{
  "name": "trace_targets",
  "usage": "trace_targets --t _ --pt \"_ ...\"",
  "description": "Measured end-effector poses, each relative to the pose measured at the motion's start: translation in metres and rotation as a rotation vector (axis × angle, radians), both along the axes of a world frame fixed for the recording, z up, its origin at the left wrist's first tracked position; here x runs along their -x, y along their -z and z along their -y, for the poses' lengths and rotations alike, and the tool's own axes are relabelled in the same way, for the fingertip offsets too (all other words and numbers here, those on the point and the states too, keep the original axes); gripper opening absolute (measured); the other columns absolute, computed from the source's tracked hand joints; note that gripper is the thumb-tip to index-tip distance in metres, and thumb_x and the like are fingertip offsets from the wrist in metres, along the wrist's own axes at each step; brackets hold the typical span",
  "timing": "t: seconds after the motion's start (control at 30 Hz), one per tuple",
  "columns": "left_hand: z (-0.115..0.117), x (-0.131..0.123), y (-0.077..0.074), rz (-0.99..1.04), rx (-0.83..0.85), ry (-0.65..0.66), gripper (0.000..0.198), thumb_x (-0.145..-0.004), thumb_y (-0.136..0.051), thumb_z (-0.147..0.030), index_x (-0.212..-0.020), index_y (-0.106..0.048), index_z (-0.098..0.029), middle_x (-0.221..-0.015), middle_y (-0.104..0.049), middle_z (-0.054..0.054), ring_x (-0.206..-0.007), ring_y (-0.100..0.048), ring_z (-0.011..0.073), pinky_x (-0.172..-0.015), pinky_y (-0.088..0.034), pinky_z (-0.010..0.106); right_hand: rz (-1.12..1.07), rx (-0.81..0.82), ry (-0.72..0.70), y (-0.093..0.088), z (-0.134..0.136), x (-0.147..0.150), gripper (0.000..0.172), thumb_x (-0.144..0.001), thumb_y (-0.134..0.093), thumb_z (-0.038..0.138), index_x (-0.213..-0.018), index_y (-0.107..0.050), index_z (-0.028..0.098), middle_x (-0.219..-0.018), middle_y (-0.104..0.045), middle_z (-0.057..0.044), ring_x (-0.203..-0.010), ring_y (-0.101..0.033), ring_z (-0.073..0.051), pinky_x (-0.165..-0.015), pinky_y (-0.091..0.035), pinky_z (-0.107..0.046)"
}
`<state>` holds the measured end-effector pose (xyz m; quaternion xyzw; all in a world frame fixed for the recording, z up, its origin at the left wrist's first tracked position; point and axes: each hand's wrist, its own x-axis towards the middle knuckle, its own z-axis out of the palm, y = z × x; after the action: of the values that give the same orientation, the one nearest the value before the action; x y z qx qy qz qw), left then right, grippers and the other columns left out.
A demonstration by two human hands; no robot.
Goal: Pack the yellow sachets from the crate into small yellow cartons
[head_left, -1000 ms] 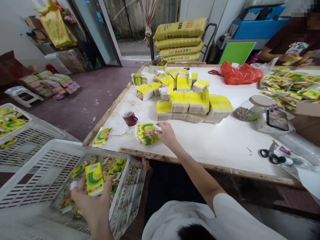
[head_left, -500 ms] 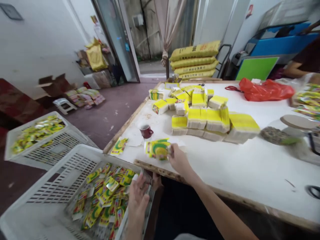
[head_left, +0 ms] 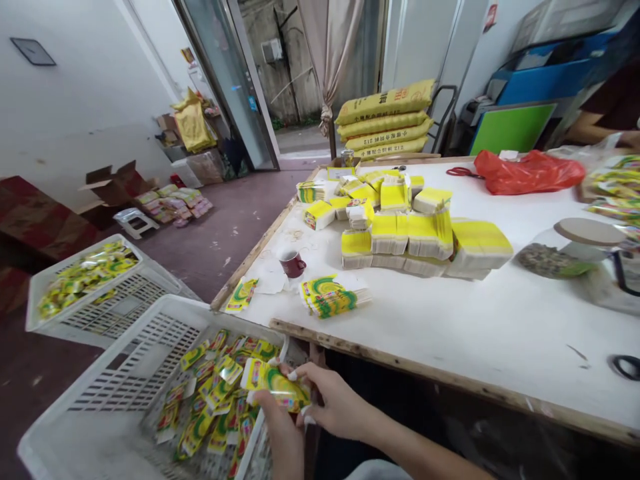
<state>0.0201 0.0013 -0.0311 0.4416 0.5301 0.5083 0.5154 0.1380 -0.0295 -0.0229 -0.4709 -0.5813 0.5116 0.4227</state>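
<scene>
A second crate [head_left: 65, 325] stood left of the nearer crate [head_left: 100, 433], which held finished-looking packets [head_left: 220, 383]; over its right rim, fingers of the left hand [head_left: 284, 430] and right hand [head_left: 337, 400] grasped one packet [head_left: 273, 381], contact partly hidden; to its right, the surface's [head_left: 425, 340] fanned bundle [head_left: 333, 298] looked unused.

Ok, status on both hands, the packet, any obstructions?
Left hand and right hand holding yellow packet. Packet beside white crate. No obstruction visible.

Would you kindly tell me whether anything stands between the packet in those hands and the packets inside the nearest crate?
Nothing visible does: the left hand and right hand hold the packet apparently just above the side of the open-topped crate.
</scene>
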Motion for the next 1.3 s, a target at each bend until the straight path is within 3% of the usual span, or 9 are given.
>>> trace_targets --t 0.17,0.23,0.33,0.53,0.73,0.93,1.03,1.13,1.3 --pt "0.004 0.009 0.022 0.058 0.041 -0.051 0.057 -0.07 -0.068 -0.07 -0.1 -0.067 -0.021 -0.078 -0.069 0.006 -0.077 -0.069 0.0242 -0.078 -0.059 0.04 0.04 -0.071 0.122 0.002 -0.006 -0.018 0.037 -0.074 -0.065 0.007 -0.108 -0.065 0.021 -0.085 -0.059 0.003 -0.071 -0.047 -0.013 -0.067 -0.038 -0.024" --pt "0.002 0.013 0.025 0.068 0.002 -0.005 0.058 -0.063 -0.08 -0.061 -0.101 -0.066 -0.02 -0.081 -0.069 0.005 -0.08 -0.07 0.0247 -0.08 -0.059 0.039 0.074 -0.09 0.142 0.001 -0.006 -0.021 0.036 -0.074 -0.06 0.005 -0.105 -0.066 0.021 -0.086 -0.06 0.001 -0.075 -0.05 -0.014 -0.07 -0.039 -0.025" --pt "-0.001 0.017 0.028 0.071 -0.087 0.021 0.063 -0.059 -0.078 -0.068 -0.097 -0.063 -0.02 -0.082 -0.068 0.005 -0.076 -0.069 0.0238 -0.07 -0.06 0.035 0.06 -0.054 0.11 -0.002 -0.003 -0.018 0.031 -0.076 -0.057 0.007 -0.103 -0.066 0.02 -0.082 -0.058 0.002 -0.074 -0.049 -0.014 -0.068 -0.038 -0.024" --pt "-0.002 0.027 0.04 -0.161 -0.057 -0.172 0.063 -0.065 -0.064 -0.079 -0.093 -0.059 -0.023 -0.073 -0.064 0.002 -0.064 -0.063 0.021 -0.059 -0.057 0.034 -0.061 0.08 -0.061 -0.004 0.004 0.0 0.03 -0.071 -0.073 0.017 -0.1 -0.064 0.021 -0.071 -0.048 0.008 -0.063 -0.04 -0.009 -0.057 -0.031 -0.021" --pt "0.0 0.021 0.034 0.091 0.039 -0.147 0.056 -0.068 -0.07 -0.071 -0.096 -0.065 -0.023 -0.083 -0.073 0.006 -0.079 -0.07 0.0262 -0.07 -0.06 0.038 -0.169 0.095 0.103 0.004 -0.007 -0.011 0.018 -0.073 -0.07 0.021 -0.091 -0.066 0.018 -0.07 -0.05 0.007 -0.062 -0.037 -0.009 -0.058 -0.031 -0.022" --pt "-0.004 0.014 0.034 0.186 0.129 -0.242 0.052 -0.06 -0.082 -0.063 -0.083 -0.067 -0.02 -0.074 -0.073 0.003 -0.069 -0.069 0.0233 -0.065 -0.062 0.037 -0.265 0.08 0.254 0.019 -0.017 -0.023 0.034 -0.063 -0.084 0.045 -0.077 -0.072 0.017 -0.066 -0.053 0.004 -0.059 -0.04 -0.009 -0.055 -0.033 -0.023" --pt "-0.018 0.03 0.031 0.178 0.072 -0.084 0.058 -0.061 -0.077 -0.069 -0.094 -0.071 -0.022 -0.089 -0.076 0.007 -0.091 -0.072 0.0324 -0.086 -0.062 0.049 -0.096 -0.076 0.3 0.012 -0.019 -0.041 0.02 -0.074 -0.078 0.037 -0.084 -0.077 0.019 -0.074 -0.061 0.0 -0.064 -0.05 -0.012 -0.06 -0.04 -0.025" --pt "-0.032 0.052 0.022 0.053 -0.053 0.053 0.071 -0.056 -0.068 -0.081 -0.101 -0.071 -0.026 -0.108 -0.076 0.011 -0.11 -0.067 0.0406 -0.094 -0.056 0.06 0.251 -0.285 0.198 -0.003 -0.017 -0.06 0.013 -0.084 -0.067 0.021 -0.088 -0.078 0.024 -0.082 -0.067 -0.002 -0.076 -0.059 -0.016 -0.075 -0.047 -0.03" --pt "-0.023 0.048 0.009 -0.312 -0.124 0.397 0.088 -0.038 -0.091 -0.051 -0.119 -0.067 -0.026 -0.121 -0.073 0.012 -0.119 -0.063 0.0432 -0.1 -0.053 0.057 0.65 -0.574 -0.114 -0.018 -0.009 -0.057 0.022 -0.092 -0.059 0.017 -0.088 -0.073 0.032 -0.09 -0.071 0.002 -0.096 -0.057 -0.017 -0.11 -0.032 -0.039"
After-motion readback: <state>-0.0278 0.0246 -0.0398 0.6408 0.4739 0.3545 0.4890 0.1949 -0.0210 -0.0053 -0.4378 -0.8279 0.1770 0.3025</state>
